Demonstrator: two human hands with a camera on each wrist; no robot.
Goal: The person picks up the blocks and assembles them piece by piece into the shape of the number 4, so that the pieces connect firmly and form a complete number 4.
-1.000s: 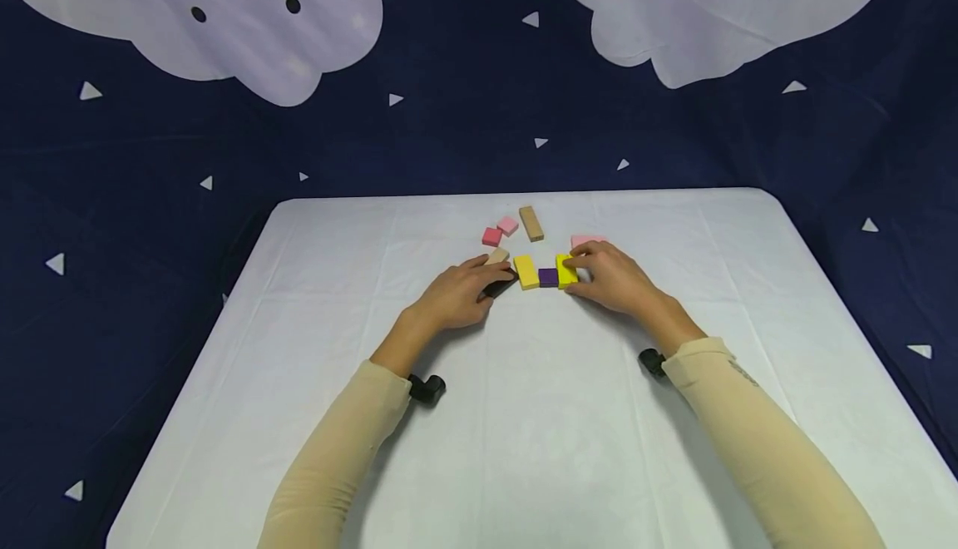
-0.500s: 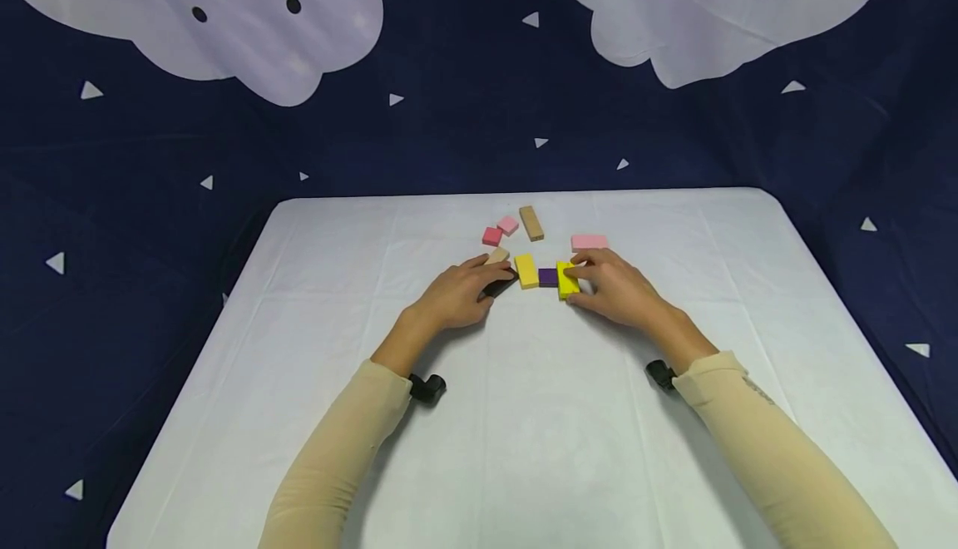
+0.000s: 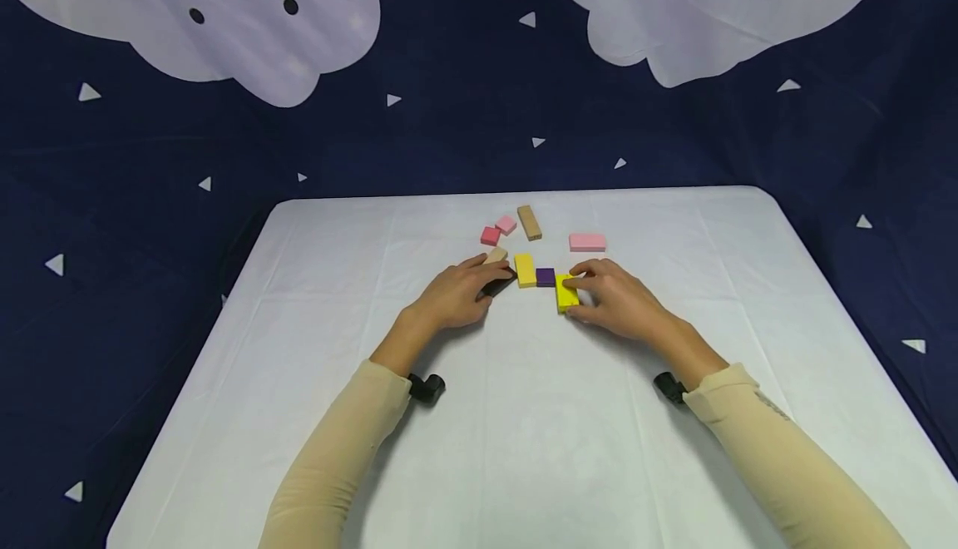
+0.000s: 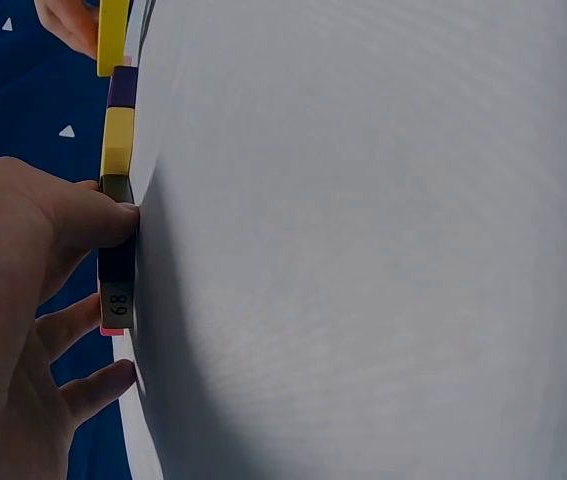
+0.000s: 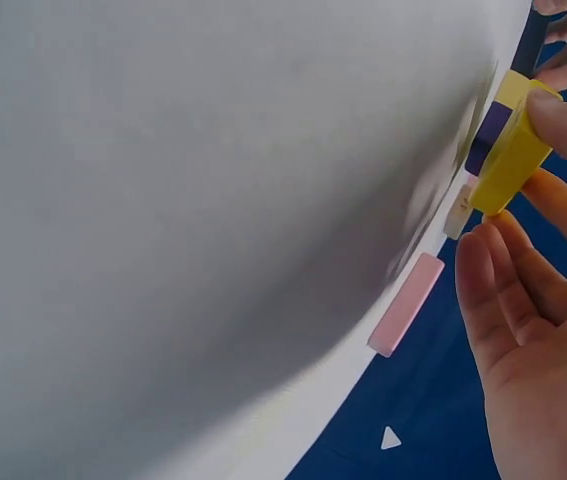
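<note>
My left hand point(image 3: 454, 295) pinches a dark block point(image 3: 499, 285) between thumb and fingers on the table. In the left wrist view, the thumb lies across this dark block point(image 4: 116, 263). My right hand point(image 3: 619, 299) grips a bright yellow block point(image 3: 565, 303) by thumb and fingers. The right wrist view shows the same yellow block point(image 5: 515, 165) in front of a purple block point(image 5: 486, 140). Between the hands, a paler yellow block point(image 3: 525, 271) stands beside the purple block. A beige block point(image 3: 497, 255) is partly hidden behind the left fingers.
Behind the hands lie a red block point(image 3: 490, 236), a small pink block point(image 3: 506, 225) and a long wooden block point(image 3: 529, 222). A longer pink block point(image 3: 587, 243) lies beyond the right hand. The white table point(image 3: 479, 449) ends at a dark blue backdrop point(image 3: 464, 150).
My right hand has drawn the bright yellow block toward me, so it now sits nearer than the purple block. The longer pink block is fully uncovered. My left hand has stayed put.
</note>
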